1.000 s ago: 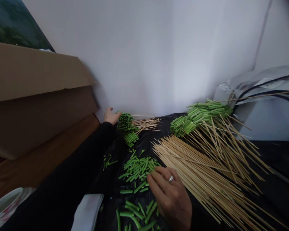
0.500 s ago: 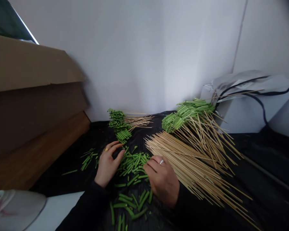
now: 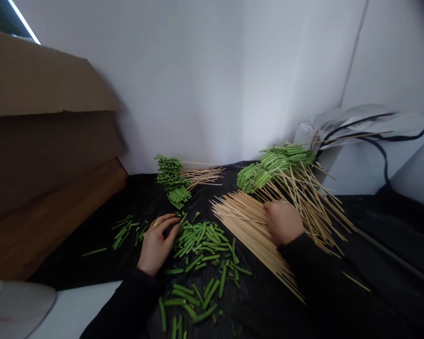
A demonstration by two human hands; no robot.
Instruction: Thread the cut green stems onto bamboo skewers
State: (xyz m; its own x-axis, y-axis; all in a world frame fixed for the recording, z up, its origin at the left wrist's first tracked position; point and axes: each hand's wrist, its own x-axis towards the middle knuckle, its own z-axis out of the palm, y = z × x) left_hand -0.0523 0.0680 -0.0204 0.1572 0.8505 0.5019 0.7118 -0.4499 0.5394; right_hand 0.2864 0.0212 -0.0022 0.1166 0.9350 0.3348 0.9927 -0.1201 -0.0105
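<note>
Cut green bean pieces (image 3: 201, 240) lie in a loose pile on black plastic sheeting (image 3: 265, 301). At the pile's left edge is my left hand (image 3: 157, 245), thumb and fingers apart, with nothing plainly held. My right hand (image 3: 284, 222) rests over the upper part of a fanned heap of bamboo skewers (image 3: 254, 235). Its fingers are curled down among the sticks, and the fingertips are hidden. Behind the pile sits a small stack of skewered green beans (image 3: 178, 186). A larger stack of skewered beans (image 3: 277, 165) lies at the back right, its bare sticks pointing toward me.
A cardboard box (image 3: 49, 84) stands at the left above a brown wooden surface (image 3: 74, 207). Part of a whitish container (image 3: 21, 306) shows at the lower left. White wall (image 3: 183, 84) closes the back. A white box with a plastic bag (image 3: 360, 122) and black straps stands at the right.
My right hand has left the bean pile and moved right and up onto the skewers. Bean pieces it covered now show. My left hand stays beside the pile. The view has shifted slightly.
</note>
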